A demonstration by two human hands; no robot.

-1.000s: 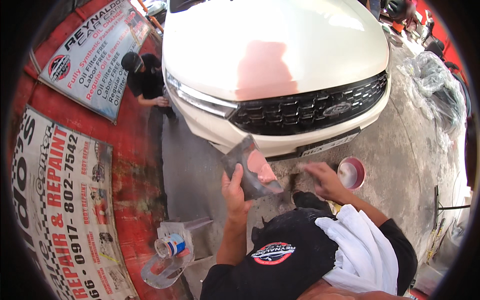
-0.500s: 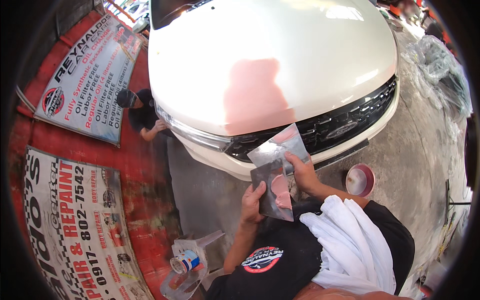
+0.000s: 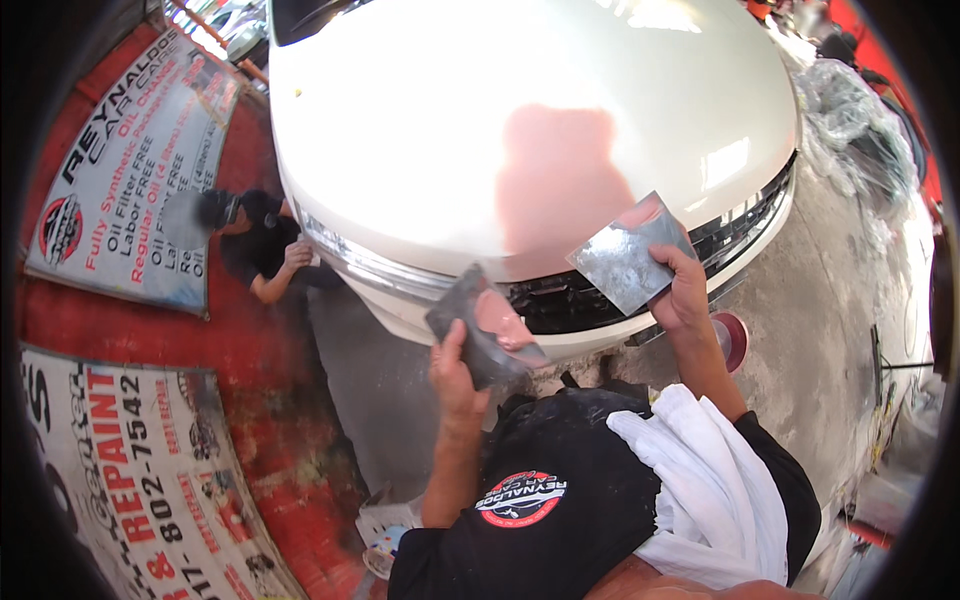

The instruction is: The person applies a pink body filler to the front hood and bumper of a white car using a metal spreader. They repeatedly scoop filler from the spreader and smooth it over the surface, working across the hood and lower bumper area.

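Pink patch (image 3: pixel 562 180) laid on white car hood (image 3: pixel 400 130)
Before it, closed left hand (image 3: pixel 460 385) grips dark flat plate (image 3: pixel 463 322), pink paste (image 3: pixel 500 318) remaining; closed right hand (image 3: pixel 685 290), silver metal sheet (image 3: pixel 618 260).

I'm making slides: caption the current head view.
Left hand holds a dark plate with pink paste, right hand a shiny plate, near a white car.

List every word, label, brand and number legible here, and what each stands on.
Wording is left uncopied; lettering stands here:
White rectangular upper banner on the red wall: black and red lines, largely legible.
White rectangular lower banner: large black and red letters and digits, cut by the view's dark rim; smaller captions blurred.
Black cloth shirt: round red, black and white emblem, lettered.
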